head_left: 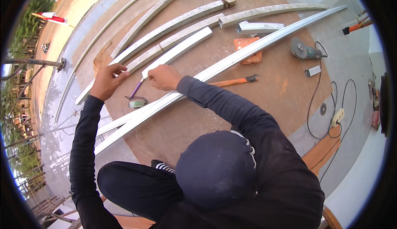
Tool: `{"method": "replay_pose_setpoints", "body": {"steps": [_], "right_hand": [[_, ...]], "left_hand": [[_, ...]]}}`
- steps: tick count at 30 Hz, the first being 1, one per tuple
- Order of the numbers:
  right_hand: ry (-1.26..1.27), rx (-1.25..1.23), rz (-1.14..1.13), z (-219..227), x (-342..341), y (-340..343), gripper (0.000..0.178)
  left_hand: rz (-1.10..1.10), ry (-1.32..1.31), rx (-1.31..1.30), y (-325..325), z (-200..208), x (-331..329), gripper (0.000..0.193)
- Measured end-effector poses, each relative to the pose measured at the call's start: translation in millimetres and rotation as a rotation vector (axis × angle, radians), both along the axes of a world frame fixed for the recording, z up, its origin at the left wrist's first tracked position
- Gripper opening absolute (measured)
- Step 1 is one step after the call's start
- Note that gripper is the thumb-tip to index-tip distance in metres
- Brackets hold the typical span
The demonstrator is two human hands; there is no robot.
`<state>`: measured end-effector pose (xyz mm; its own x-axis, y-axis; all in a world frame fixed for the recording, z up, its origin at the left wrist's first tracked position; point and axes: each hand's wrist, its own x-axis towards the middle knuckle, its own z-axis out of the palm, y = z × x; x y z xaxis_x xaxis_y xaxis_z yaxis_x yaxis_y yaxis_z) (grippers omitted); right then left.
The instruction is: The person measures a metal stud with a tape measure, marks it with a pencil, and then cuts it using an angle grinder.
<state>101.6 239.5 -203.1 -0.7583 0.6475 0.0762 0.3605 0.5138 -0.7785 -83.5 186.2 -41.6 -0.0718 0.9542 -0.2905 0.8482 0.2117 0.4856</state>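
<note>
My left hand [109, 80] is held over a long pale bar, with thumb and fingers apart and nothing visible between them. To its right, my right hand [164, 77] has its fingers curled at the near end of a short white metal profile [182, 49]. What those fingers hold, if anything, is hidden. Just below the hands lies a thin purple stick-like tool [135, 89] with a pale tip. Beside it is a small round green-and-white thing with a black loop [137, 102], perhaps a tape measure. A long white metal profile [231, 63] runs diagonally under my right forearm.
Several worn grey bars [178, 17] lie across the brown board [281, 101]. An orange-handled hammer [235, 81], a broken orange brick [250, 54] and an angle grinder [305, 50] lie to the right. Cables trail to a power strip [338, 117]. Wooden planks [324, 150] lie lower right.
</note>
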Motion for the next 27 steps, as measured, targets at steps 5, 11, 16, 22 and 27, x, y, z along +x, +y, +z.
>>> {"method": "replay_pose_setpoints", "body": {"steps": [5,11,16,22,27], "right_hand": [[0.364,0.066,-0.495,38,137,2,0.014],[0.420,-0.214,-1.214,-17,269,24,0.027],[0.607,-0.524,-1.284,-29,273,41,0.046],[0.065,0.274,-1.086,-2,276,46,0.047],[-0.266,0.645,-0.589,19,248,66,0.055]], "left_hand": [[-0.270,0.088,-0.188,5,-36,26,0.049],[-0.569,0.149,-0.182,-42,-111,82,0.086],[-0.547,0.270,-0.144,-44,-127,90,0.046],[-0.490,0.384,-0.252,-51,-122,30,0.051],[-0.432,0.403,-0.250,-93,-129,-67,0.051]]}}
